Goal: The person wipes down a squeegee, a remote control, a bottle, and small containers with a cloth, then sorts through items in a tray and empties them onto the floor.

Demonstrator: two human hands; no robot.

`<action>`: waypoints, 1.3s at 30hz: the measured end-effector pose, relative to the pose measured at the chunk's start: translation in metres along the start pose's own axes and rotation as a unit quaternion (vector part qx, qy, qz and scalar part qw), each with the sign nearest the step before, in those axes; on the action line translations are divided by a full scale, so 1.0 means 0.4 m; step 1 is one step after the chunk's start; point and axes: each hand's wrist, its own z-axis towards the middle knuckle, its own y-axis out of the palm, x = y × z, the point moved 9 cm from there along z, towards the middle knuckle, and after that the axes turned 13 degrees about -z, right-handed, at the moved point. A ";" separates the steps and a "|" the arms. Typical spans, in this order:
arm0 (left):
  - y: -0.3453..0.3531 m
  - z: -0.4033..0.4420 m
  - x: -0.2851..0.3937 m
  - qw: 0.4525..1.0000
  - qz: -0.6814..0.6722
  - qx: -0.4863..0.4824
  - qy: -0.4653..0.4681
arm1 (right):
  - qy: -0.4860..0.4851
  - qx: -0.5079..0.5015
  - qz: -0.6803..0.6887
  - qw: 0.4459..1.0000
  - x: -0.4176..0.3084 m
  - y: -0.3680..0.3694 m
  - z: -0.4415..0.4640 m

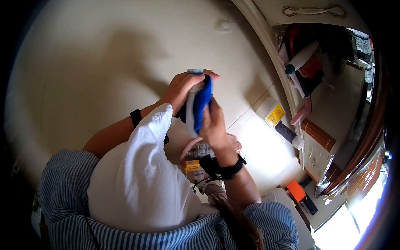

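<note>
Above the floor, in the middle of the head view, both hands hold a bundle of socks point(203, 102) in blue, white and a dark colour. A pale ribbed cuff sticks out at its top end. My left hand point(182, 88) is wrapped round the upper part, its thumb across the front. Lower down on the right side, my right hand point(214, 125) grips the blue part, with its fingers partly hidden and slightly blurred. Below the hands stands a pink basket point(186, 149) with yellow boxes point(192, 165) and clear packets in it.
An open drawer point(287, 85) at the right holds a white tube point(303, 56) and red and black items. A clear container with a yellow label point(275, 115) and a dark bottle point(287, 132) lie beside it. An orange box point(296, 191) is at lower right.
</note>
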 end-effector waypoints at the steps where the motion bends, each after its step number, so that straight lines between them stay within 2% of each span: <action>1: 0.002 0.002 -0.012 0.999 -0.028 -0.017 0.000 | 0.053 -0.017 0.004 0.998 0.018 -0.007 0.009; 4: -0.062 0.014 -0.083 0.979 -0.165 0.106 -0.059 | 0.151 -0.082 0.023 0.985 0.010 -0.015 0.038; 6: -0.059 0.037 -0.005 0.994 -0.072 0.057 0.064 | 0.194 -0.092 0.180 0.960 0.016 0.009 0.043; 7: -0.046 0.037 0.044 0.991 -0.025 0.032 0.124 | 0.163 -0.119 0.234 0.951 0.019 0.025 0.047; 8: -0.046 0.034 0.049 0.992 -0.011 0.035 0.124 | 0.029 -0.141 0.143 0.979 -0.035 0.014 0.041; 10: -0.046 0.026 0.060 0.992 0.017 0.040 0.122 | -0.065 -0.045 0.077 0.994 -0.091 -0.006 0.028; 12: -0.057 0.016 -0.031 0.997 -0.036 0.063 -0.031 | 0.056 -0.083 -0.037 0.994 -0.052 -0.003 0.037; 13: -0.052 0.022 -0.043 0.995 -0.044 0.082 -0.032 | 0.113 -0.098 -0.093 0.984 -0.027 -0.008 0.044; 14: -0.050 0.016 -0.047 0.996 -0.029 0.076 -0.030 | 0.095 -0.064 -0.088 0.989 -0.013 -0.020 0.056; 16: -0.046 0.012 -0.059 0.985 -0.137 0.093 -0.051 | 0.057 -0.003 -0.078 0.995 0.004 -0.032 0.072; 17: -0.034 0.013 -0.037 0.993 -0.101 0.051 -0.032 | 0.156 -0.051 0.099 0.981 0.056 -0.004 0.061; 18: -0.006 0.008 0.011 0.998 -0.065 0.009 -0.014 | 0.196 -0.075 0.269 0.940 0.025 0.015 0.052; 19: 0.013 0.008 0.042 0.999 -0.010 -0.045 -0.002 | 0.172 -0.113 0.344 0.916 0.033 0.038 0.046; 20: 0.020 0.015 0.076 0.998 -0.002 -0.052 0.035 | 0.147 -0.151 0.416 0.885 0.039 0.053 0.040; 22: 0.034 0.026 0.122 0.992 -0.004 -0.079 0.099 | 0.186 -0.151 0.559 0.794 0.034 0.055 0.006; 23: 0.038 0.027 0.136 0.987 -0.014 -0.099 0.125 | 0.099 -0.164 0.456 0.869 0.015 0.030 0.005; 24: 0.040 0.034 0.138 0.982 0.072 -0.103 0.144 | 0.014 -0.154 0.345 0.926 -0.004 0.003 0.000; 26: 0.054 0.030 0.091 0.990 -0.021 -0.135 0.047 | 0.076 -0.203 0.374 0.902 0.031 0.020 -0.026; 27: 0.044 0.046 0.085 0.993 0.000 -0.106 0.048 | 0.075 -0.160 0.359 0.916 0.017 -0.002 -0.013; 28: 0.031 0.059 0.079 0.996 0.020 -0.076 0.048 | 0.039 -0.091 0.206 0.973 0.005 -0.035 0.005; 29: 0.030 0.054 0.100 0.990 0.071 -0.066 0.102 | 0.002 -0.020 0.047 0.999 -0.015 -0.063 0.021; 30: 0.025 0.043 0.100 0.995 -0.022 -0.030 0.088 | -0.035 0.052 -0.114 0.992 -0.039 -0.087 0.029; 31: 0.023 0.042 0.084 0.998 -0.051 -0.001 0.040 | -0.074 0.076 -0.169 0.980 -0.055 -0.088 0.029; 32: 0.023 0.039 0.068 0.996 -0.081 0.028 -0.008 | -0.062 0.060 -0.131 0.988 -0.038 -0.072 0.024; 33: 0.031 0.027 0.081 0.997 -0.051 0.049 0.005 | -0.052 0.044 -0.091 0.993 -0.020 -0.053 0.017; 34: 0.032 0.037 0.079 0.998 -0.043 0.030 0.035 | -0.041 0.026 -0.051 0.997 -0.005 -0.038 0.014; 35: 0.044 0.034 0.076 0.998 -0.047 -0.002 0.033 | -0.009 -0.038 0.013 0.999 0.016 -0.012 0.015; 37: 0.078 0.029 0.084 0.995 -0.042 -0.078 0.047 | 0.049 -0.053 0.145 0.987 0.022 0.010 -0.006; 39: 0.092 0.030 0.099 0.990 -0.024 -0.110 0.090 | 0.103 -0.087 0.247 0.960 0.016 0.016 -0.008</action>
